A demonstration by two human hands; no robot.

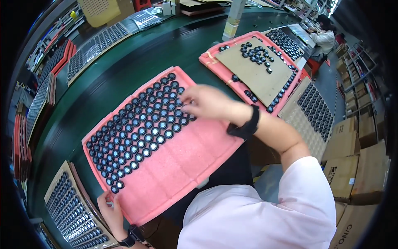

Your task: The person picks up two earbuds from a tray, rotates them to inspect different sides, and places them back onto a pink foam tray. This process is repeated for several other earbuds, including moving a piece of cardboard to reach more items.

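A pink foam tray (174, 162) lies before me at a slant, with rows of small round black parts (141, 144) that have pale, shiny centres. At its near left corner, my left hand (111, 209) has thumb and finger curled around the end part (114, 189) of the nearest row. Over the right end of the rows is my right hand (207, 103), slightly blurred, its fingers drawn together at the parts. Whatever sits between those fingertips is hidden. The tray's near half shows bare pink foam.
A second pink tray (207, 62) at the far right carries a cardboard sheet (236, 62) with loose black parts. Filled sheets (74, 207) stand left and right on the green conveyor belt (145, 54). A metal post (233, 20) rises behind. Cardboard boxes (340, 174) and a seated person (325, 39) are right.
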